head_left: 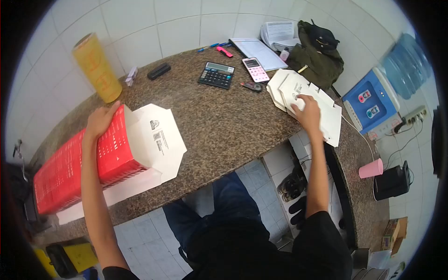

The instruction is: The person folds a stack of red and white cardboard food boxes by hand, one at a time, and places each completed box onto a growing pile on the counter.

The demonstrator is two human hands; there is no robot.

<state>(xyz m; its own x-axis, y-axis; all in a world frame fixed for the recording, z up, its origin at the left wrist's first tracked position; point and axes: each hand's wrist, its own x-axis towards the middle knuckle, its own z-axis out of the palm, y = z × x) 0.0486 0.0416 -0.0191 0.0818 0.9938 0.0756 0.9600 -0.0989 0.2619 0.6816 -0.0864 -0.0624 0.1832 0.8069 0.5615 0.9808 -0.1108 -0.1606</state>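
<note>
A long stack of nested red cardboard cartons (70, 175) lies on its side at the left of the counter, white flaps spread at its right end. My left hand (100, 122) is closed over the stack's far upper edge, near those flaps; some of its fingers are hidden. On the right lies a pile of flat white cardboard cartons (330, 119) with slotted edges. My right hand (309, 114) is on this pile, fingers bent and thumb close to them, gripping the upper white carton.
Behind stand a yellow film roll (98, 70), a calculator (217, 75), a phone (255, 70), a box cutter (252, 87) and a notebook (265, 53). A green bag (315, 58) and water dispenser (373, 100) are at right, with a pink cup (371, 169) nearby. The granite counter (219, 126) curves around me.
</note>
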